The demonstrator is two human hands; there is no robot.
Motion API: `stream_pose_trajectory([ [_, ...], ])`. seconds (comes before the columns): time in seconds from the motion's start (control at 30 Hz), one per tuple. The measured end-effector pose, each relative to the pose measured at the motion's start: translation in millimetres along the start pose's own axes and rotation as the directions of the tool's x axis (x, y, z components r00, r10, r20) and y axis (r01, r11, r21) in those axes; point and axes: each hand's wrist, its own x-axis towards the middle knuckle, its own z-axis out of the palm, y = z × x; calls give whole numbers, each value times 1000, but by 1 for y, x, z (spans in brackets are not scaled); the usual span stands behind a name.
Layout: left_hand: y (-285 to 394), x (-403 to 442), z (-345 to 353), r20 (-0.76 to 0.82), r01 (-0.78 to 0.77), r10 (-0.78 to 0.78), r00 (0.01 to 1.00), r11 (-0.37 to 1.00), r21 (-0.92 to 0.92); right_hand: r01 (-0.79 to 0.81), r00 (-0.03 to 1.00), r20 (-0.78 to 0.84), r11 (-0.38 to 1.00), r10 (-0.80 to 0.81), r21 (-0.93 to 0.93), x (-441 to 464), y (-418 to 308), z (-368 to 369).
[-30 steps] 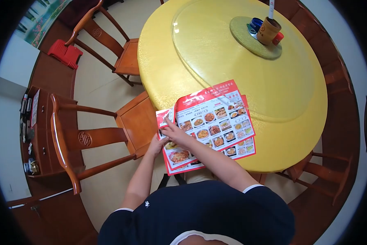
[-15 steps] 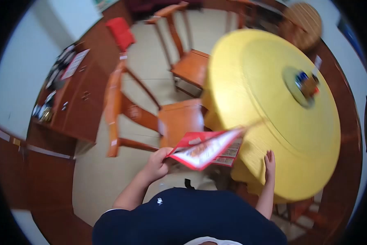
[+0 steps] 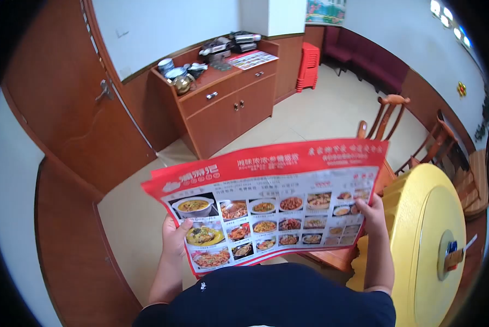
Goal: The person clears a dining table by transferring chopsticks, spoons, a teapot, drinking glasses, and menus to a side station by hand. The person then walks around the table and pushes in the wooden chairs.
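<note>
**Currently: menu sheets (image 3: 277, 220) up in both hands, not set down**

Head view, the only one: your left hand (image 3: 175, 238) pinches the left edge, thumb on the front, fingers mostly hidden behind. Your right hand (image 3: 374, 216) closes likewise on the right edge. Sheets hang spread and tilted before your chest, red header away from you; an extra edge shows underneath, count unclear. Yellow table (image 3: 391, 231) sits to the right, wooden cabinet (image 3: 214, 128) ahead with a similar sheet (image 3: 254, 60) on top. Progress, my read: gathering looks done, stack roughly aligned; setting down remains.
</note>
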Motion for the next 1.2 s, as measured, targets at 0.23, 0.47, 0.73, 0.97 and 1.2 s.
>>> stream_pose_trajectory([
  [0.23, -40, -25, -35, -154, -27, 39, 987, 996, 83, -66, 989, 123, 991, 80, -116, 39, -24, 36],
  [0.47, -18, -39, -9, -174, -99, 134, 976, 975, 199, -40, 987, 154, 995, 54, -89, 30, -38, 27],
  [0.73, 13, -36, 8, -160, -57, 85, 983, 983, 172, -87, 985, 145, 996, 89, -20, 25, -64, 23],
  [0.97, 22, -22, 13, -159, 11, 8, 987, 993, 119, -84, 996, 32, 992, 87, -94, 20, -87, 40],
  [1.2, -8, 9, -12, -73, -115, 129, 989, 979, 168, 37, 992, -108, 969, -65, -243, 11, -78, 46],
])
